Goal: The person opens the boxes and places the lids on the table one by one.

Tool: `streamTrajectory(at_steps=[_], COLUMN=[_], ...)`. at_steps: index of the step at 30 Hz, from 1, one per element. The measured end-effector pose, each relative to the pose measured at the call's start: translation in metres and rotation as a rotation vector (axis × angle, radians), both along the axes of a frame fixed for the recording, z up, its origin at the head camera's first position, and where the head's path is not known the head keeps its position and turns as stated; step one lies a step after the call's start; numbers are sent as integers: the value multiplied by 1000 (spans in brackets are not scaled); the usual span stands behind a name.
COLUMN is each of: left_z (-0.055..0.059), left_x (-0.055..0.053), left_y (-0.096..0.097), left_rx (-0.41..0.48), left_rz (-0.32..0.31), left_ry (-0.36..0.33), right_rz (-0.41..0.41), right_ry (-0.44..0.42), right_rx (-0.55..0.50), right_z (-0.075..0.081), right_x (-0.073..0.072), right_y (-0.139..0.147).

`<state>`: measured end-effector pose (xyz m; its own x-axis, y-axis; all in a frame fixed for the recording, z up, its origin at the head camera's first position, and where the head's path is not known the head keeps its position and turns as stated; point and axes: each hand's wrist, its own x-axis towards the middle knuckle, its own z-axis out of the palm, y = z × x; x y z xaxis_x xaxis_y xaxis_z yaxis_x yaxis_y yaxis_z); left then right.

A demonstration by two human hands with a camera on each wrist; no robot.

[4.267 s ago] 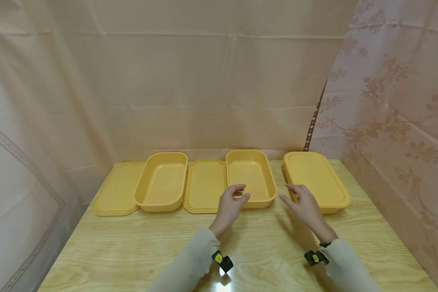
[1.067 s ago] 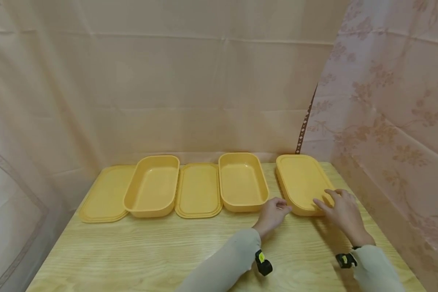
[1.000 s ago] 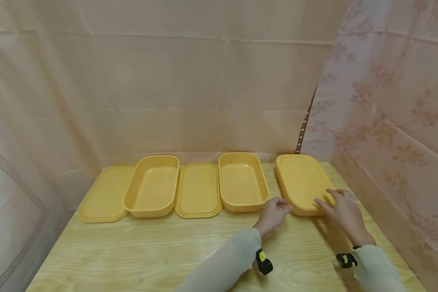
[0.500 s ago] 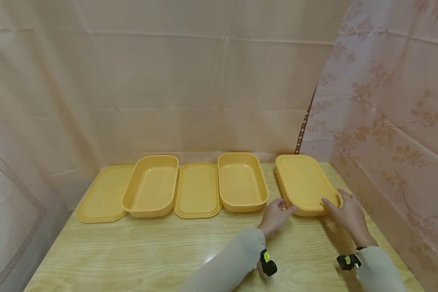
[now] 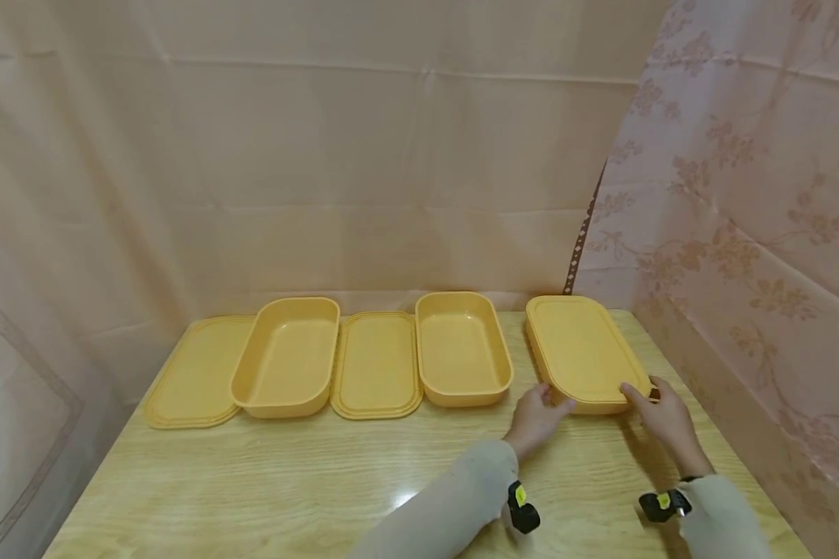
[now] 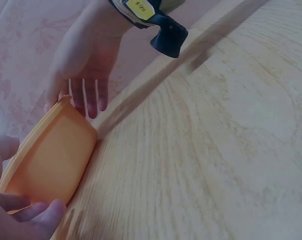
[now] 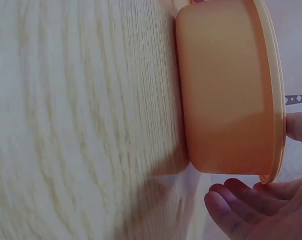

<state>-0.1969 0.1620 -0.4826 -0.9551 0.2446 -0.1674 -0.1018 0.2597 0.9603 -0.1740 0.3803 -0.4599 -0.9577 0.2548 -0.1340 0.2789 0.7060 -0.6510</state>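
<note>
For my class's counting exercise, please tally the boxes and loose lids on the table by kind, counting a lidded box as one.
Open boxes: 2
Loose lids: 2
Lidded box: 1
Total: 5

A pale counter [image 5: 273, 481] with a wood-grain finish is seen, its far edge taken as twelve o'clock. Between nine and ten, a flat yellow lid [image 5: 192, 376] is laid, its inner edge hidden by an open yellow box [image 5: 287, 357] placed at ten. At eleven, a second lid [image 5: 377, 365] is set flat, just beside a second open box [image 5: 464, 349] at one. At two, a lidded box [image 5: 587, 349] is stood on its base. Near six, a bright reflection [image 5: 404, 497] is shown.
</note>
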Motion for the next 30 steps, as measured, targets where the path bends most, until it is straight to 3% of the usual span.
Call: streamTrajectory(at_steps=[5, 12, 21, 30], left_z=[-2, -5, -11, -8], left_x=[-3, -6, -9, -8], left_y=[-1, 2, 4, 6], left_rx=[-2, -23, -19, 36], left_rz=[20, 28, 87, 110], left_ry=[2, 31, 52, 25], right_rz=[-15, -107, -171, -201], right_ry=[15, -5, 2, 45], right_rx=[-77, -220, -251, -272], right_z=[-2, -6, -7, -10], right_x=[0, -1, -4, -6], right_y=[-3, -3, -4, -5])
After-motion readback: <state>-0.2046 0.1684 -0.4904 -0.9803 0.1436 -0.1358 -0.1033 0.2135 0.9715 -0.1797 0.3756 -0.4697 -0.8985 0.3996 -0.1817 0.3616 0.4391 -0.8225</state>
